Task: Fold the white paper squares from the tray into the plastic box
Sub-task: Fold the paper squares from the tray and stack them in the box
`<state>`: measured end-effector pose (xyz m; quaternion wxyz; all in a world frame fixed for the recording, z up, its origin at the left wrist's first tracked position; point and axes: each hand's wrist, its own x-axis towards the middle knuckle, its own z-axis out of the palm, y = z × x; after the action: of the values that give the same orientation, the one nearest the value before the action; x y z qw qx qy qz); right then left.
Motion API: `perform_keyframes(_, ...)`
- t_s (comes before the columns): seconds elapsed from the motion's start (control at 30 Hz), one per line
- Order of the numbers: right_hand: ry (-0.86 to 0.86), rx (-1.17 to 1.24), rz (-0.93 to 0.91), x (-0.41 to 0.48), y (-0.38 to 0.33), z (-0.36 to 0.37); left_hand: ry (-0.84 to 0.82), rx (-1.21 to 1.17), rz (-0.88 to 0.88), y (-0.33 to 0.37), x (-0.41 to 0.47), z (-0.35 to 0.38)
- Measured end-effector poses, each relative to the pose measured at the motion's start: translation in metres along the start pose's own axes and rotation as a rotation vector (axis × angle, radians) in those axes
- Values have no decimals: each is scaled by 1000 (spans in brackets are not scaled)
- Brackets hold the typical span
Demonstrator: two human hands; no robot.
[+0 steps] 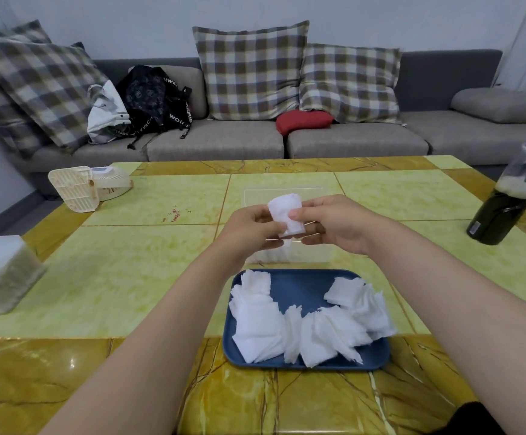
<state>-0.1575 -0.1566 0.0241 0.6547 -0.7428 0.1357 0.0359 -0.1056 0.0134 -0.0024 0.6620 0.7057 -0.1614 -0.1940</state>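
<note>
Hands, left (251, 230) and right (338, 223), pinch paper square (284, 214) above plastic box (313, 256).

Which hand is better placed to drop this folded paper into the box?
Left, marginally. The left hand and right hand both pinch the paper above the box, but the left holds its lower end, nearer the box, while the right pinches only its side.

On the table (129, 277), the tray (302, 288) sits at 6 o'clock with squares (255, 328) in it; the box (287, 194) lies just behind. Left hand (249, 227) and right hand (340, 224) hold one square (285, 211) over the box. Fan (89, 189) at 10, bottle (500, 202) at 2, sofa (217, 139) at 12.
</note>
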Motion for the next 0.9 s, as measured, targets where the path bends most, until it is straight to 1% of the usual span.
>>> perform_keyframes(0.03,24,8,5,4,-1,0,27,76,26,-1,5,0)
perform_keyframes(0.1,155,-32,3,12,-1,-2,128,369,135,-5,14,0)
perform_keyframes(0.17,305,-233,-20,22,3,-6,195,721,262,-14,23,-3)
perform_keyframes(0.23,338,-491,-30,29,8,-7,155,911,321,-24,29,-6)
perform_keyframes(0.33,281,-830,11,38,14,0,51,1063,340,-39,36,-9)
perform_keyframes(0.4,313,-1014,11,42,15,6,35,1105,360,-46,37,-9)
perform_keyframes(0.47,372,-1138,23,46,14,11,54,1093,368,-50,39,-10)
perform_keyframes(0.53,416,-1204,61,48,14,18,63,1062,358,-52,40,-12)
perform_keyframes(0.63,433,-1204,137,54,18,28,61,1017,358,-52,39,-13)
perform_keyframes(0.67,417,-1152,157,56,20,30,57,1008,361,-52,38,-13)
perform_keyframes(0.8,265,-741,189,63,22,33,58,933,371,-54,38,-15)
perform_keyframes(0.87,258,-669,189,65,22,29,83,925,385,-55,39,-15)
perform_keyframes(0.9,261,-671,187,66,22,28,101,943,405,-56,39,-16)
